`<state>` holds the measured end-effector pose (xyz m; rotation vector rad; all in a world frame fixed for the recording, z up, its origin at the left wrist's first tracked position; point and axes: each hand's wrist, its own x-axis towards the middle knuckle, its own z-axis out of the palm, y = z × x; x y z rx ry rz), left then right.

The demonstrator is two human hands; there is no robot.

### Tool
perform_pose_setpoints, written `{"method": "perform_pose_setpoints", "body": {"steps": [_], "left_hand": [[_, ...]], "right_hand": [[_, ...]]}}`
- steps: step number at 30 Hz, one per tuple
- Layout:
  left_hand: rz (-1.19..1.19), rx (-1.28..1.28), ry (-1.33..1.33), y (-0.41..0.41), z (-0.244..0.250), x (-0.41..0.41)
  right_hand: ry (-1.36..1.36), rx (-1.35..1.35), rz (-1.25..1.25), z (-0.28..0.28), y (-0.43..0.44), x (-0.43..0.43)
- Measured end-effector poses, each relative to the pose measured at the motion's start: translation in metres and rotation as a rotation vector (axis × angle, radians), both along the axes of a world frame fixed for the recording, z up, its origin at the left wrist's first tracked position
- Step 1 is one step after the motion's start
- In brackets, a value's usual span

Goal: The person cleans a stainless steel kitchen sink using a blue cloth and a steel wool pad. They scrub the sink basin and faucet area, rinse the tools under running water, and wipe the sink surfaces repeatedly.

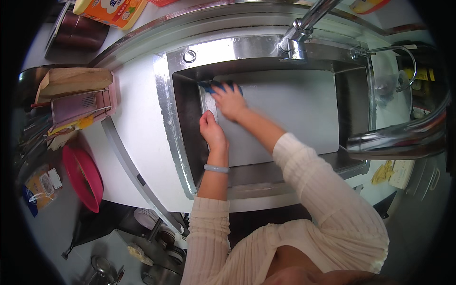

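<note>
A large pale flat board (281, 110) with rounded corners lies in the stainless steel sink (235, 46). My right hand (229, 101) presses a dark blue cloth (206, 85) onto the board's upper left corner, fingers spread over it. My left hand (212, 130), with a pale bangle at the wrist, is at the board's left edge; its fingers are curled, and whether they pinch that edge cannot be told. A chrome faucet (294, 46) stands at the sink's back rim.
A small curved tap (409, 53) rises at the back right corner. A large chrome pipe (395, 142) juts in from the right. A pink rack (112, 92) holding boards stands on the left counter, near a red basin (83, 178). An orange-labelled container (110, 10) stands at the back left.
</note>
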<state>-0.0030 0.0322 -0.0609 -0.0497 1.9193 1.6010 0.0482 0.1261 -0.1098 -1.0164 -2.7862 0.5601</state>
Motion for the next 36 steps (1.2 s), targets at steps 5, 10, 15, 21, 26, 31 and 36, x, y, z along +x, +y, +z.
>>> {"method": "perform_pose_setpoints", "body": {"steps": [5, 10, 15, 21, 26, 31, 36], "left_hand": [[0.074, -0.028, 0.000, -0.015, -0.008, -0.002], [0.106, -0.022, -0.005, -0.015, 0.005, 0.007], [0.008, 0.026, -0.150, -0.016, 0.018, 0.026], [-0.113, 0.275, -0.374, 0.031, 0.053, 0.077], [-0.333, 0.518, 0.103, 0.116, 0.140, 0.077], [-0.786, 0.361, 1.036, 0.144, 0.167, 0.076], [-0.357, 0.535, -0.151, 0.096, 0.174, 0.112]], "right_hand": [[-0.016, -0.187, 0.396, 0.002, -0.145, 0.046], [-0.064, -0.477, 0.758, 0.021, -0.115, 0.088], [-0.107, -0.093, 0.284, 0.015, 0.011, 0.156], [-0.374, -0.042, -0.321, -0.008, 0.045, 0.326], [-0.289, -0.290, -0.265, 0.033, -0.024, 0.345], [0.458, -1.213, -0.729, 0.055, -0.032, 0.323], [1.169, -1.892, -1.006, 0.093, -0.038, 0.298]]}}
